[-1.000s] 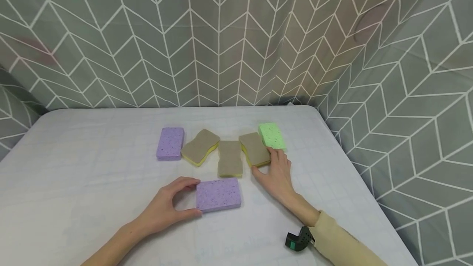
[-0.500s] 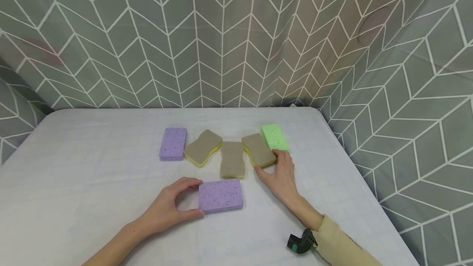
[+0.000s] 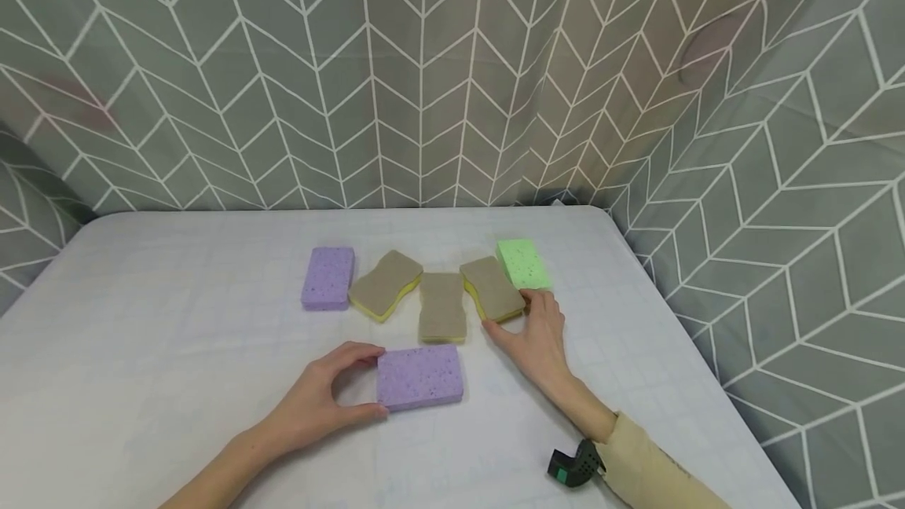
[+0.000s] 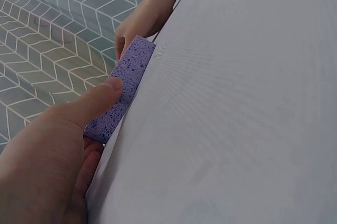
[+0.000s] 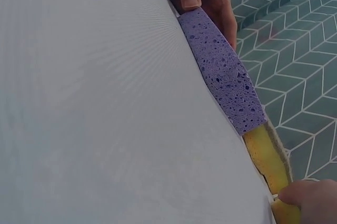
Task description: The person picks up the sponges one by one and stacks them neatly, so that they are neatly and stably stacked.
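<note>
My left hand (image 3: 311, 403) pinches the left end of a purple sponge (image 3: 420, 378), thumb on its near edge and fingers on the far edge. In the left wrist view the thumb (image 4: 100, 98) presses the side of that sponge. To the right, my right hand (image 3: 539, 344) holds a tan-topped yellow scrub sponge (image 3: 492, 287) between thumb and fingers at its near end. A green sponge (image 3: 523, 264) lies just behind it. Beside it on the left, a second tan-topped scrub sponge (image 3: 442, 306) lies straight, and a third scrub sponge (image 3: 386, 285) lies angled.
Another purple sponge (image 3: 328, 279) lies at the left end of the row. All rest on a table with a white cloth (image 3: 177, 352). Grey chevron-patterned curtains (image 3: 396, 77) hang behind and to the right. A black device (image 3: 574, 463) sits at the right sleeve.
</note>
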Demonstrator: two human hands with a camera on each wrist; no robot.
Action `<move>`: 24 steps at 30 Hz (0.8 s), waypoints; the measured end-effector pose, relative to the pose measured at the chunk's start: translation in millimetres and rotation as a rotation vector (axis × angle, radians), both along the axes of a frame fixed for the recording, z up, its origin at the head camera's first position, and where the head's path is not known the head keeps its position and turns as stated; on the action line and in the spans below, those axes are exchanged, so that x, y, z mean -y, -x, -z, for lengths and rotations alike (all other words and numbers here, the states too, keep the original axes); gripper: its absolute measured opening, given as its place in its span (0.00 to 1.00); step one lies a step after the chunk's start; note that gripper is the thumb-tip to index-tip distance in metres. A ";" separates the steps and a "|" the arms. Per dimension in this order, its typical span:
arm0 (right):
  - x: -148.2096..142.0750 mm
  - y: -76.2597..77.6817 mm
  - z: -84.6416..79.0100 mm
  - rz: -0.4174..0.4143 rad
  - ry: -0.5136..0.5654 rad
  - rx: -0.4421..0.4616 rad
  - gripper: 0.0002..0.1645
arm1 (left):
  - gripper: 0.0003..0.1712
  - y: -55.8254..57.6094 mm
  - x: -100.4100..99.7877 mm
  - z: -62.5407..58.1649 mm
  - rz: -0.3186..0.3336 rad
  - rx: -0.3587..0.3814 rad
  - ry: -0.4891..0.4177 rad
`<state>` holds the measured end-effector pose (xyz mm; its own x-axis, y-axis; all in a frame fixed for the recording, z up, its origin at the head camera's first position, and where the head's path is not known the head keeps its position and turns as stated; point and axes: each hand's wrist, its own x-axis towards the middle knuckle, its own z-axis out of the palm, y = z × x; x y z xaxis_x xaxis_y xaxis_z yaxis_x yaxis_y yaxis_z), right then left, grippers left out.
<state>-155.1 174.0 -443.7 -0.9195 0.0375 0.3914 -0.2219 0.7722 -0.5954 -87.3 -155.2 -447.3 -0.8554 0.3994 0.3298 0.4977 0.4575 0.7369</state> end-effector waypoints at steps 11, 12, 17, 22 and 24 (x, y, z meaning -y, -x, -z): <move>-1.0 -0.6 -0.7 -0.011 -0.005 0.045 0.43 | 0.38 -0.9 0.2 1.4 0.004 -0.018 -0.006; -1.1 -0.4 -0.7 -0.012 -0.002 0.052 0.43 | 0.38 -0.9 0.2 1.4 0.005 -0.020 -0.007; -0.4 0.1 -0.1 -0.009 0.005 0.045 0.43 | 0.38 -1.1 0.6 1.0 0.002 -0.027 -0.004; -0.7 -0.7 0.4 0.004 0.002 0.036 0.43 | 0.38 -0.9 0.7 0.6 0.002 -0.029 -0.003; -1.3 -1.4 0.0 0.008 0.000 0.041 0.43 | 0.38 -0.8 0.3 0.7 0.003 -0.025 -0.003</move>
